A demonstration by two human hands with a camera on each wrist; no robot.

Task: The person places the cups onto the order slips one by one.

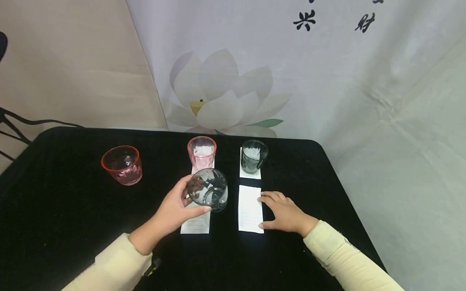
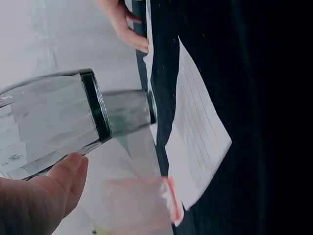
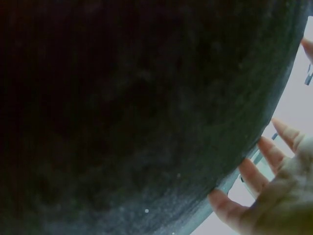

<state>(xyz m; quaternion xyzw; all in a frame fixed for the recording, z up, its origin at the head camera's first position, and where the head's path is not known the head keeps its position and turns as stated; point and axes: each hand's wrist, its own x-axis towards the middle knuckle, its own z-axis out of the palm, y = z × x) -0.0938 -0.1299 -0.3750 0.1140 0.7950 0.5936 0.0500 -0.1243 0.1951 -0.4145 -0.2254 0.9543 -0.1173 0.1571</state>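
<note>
Your left hand [image 1: 172, 212] grips a smoky glass [image 1: 209, 196], raised above the bench [image 1: 65, 226]; your right hand [image 1: 285, 213], fingers loosely parted, touches a white sheet [image 1: 250, 210]. A pink glass [image 1: 202, 158] stands beyond your left hand.

A lotus-printed pale cloth [image 1: 309, 76] hangs behind the black table [image 1: 225, 258].

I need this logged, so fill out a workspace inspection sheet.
Surface: black-covered table.
Job items: lifted gray glass; rear gray glass on rear right paper; rear red-rimmed glass; left red-rimmed glass on the table; front left paper; front right paper.
Clutter: small dark object by left sleeve, unidentified.
Hands: left hand holds the lifted gray glass; right hand is at front right paper's right edge.
Cables: dark strip at left rear, possibly a cable.
Surroundings: lotus-printed backdrop; beige curtain.
</note>
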